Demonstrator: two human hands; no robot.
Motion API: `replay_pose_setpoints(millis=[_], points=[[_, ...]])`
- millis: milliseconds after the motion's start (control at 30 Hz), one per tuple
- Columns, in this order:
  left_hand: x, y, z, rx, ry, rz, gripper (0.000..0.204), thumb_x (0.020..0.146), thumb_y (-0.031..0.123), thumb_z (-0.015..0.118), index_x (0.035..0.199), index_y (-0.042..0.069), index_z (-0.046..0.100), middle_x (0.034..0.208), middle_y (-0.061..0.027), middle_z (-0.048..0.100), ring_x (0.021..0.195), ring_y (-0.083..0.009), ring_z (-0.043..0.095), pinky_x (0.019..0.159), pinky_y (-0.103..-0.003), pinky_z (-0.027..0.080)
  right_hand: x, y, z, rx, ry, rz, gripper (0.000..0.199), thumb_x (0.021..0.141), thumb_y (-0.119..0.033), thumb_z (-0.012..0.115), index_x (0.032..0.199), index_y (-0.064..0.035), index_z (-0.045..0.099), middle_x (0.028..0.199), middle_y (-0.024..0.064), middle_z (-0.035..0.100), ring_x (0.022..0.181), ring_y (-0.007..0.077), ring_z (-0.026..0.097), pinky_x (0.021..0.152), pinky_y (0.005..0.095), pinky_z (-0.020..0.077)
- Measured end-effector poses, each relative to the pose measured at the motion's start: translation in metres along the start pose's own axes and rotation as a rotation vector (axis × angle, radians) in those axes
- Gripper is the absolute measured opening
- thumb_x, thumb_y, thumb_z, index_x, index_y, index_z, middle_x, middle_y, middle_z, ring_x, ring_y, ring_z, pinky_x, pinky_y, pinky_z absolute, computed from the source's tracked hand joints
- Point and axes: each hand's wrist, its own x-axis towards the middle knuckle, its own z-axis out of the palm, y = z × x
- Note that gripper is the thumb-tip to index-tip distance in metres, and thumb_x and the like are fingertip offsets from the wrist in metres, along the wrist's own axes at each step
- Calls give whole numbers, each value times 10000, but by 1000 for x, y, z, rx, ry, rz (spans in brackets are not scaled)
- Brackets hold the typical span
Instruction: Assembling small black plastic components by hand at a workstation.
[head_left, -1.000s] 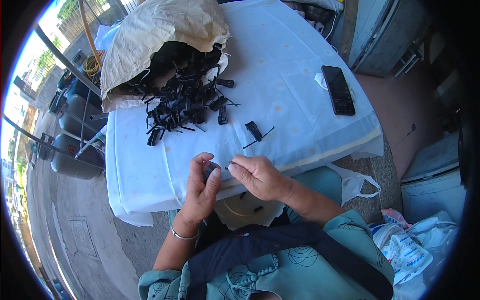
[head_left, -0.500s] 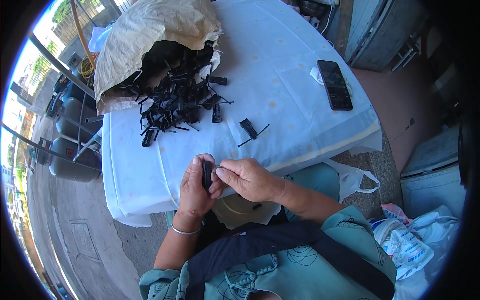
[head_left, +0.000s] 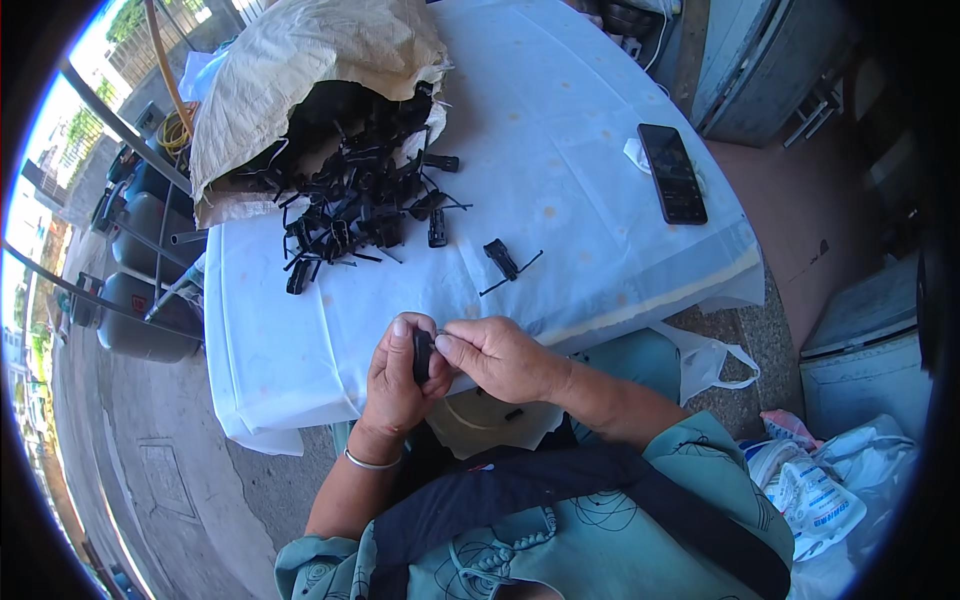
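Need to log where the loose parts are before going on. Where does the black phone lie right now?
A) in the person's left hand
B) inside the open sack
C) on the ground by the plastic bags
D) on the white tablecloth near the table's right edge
D: the phone lies flat on the tablecloth near the right edge, apart from the pile of black parts spilling out of the sack.

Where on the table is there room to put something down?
Bare cloth lies between the black pile and the phone, and along the near edge left of the hands. By the sack it is crowded.
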Motion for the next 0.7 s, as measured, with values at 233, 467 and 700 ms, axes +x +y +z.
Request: replay_pose_setpoints(millis=[233,467,700], points=[[0,2,-1,-48,-33,-37,316,984,361,297,965,86,451,558,-1,375,423,-76,276,388,-205,235,0,3,0,44,-9,-33,263,953,-160,432,766,4,517,671,26,557,671,58,505,619,247,456],[1,2,0,-10,-26,-35,298,986,347,306,965,88,451,560,16,370,431,-61,270,394,-197,232,1,2,0,-10,-9,-11,257,946,-152,440,764,8,526,695,52,596,676,73,545,629,254,469],[-1,-6,-1,116,-35,66,303,987,353,305,952,84,439,554,21,356,435,-59,275,403,-198,237,2,3,4,-78,49,-12,243,932,-130,458,748,10,533,677,70,609,647,106,568,611,262,474]])
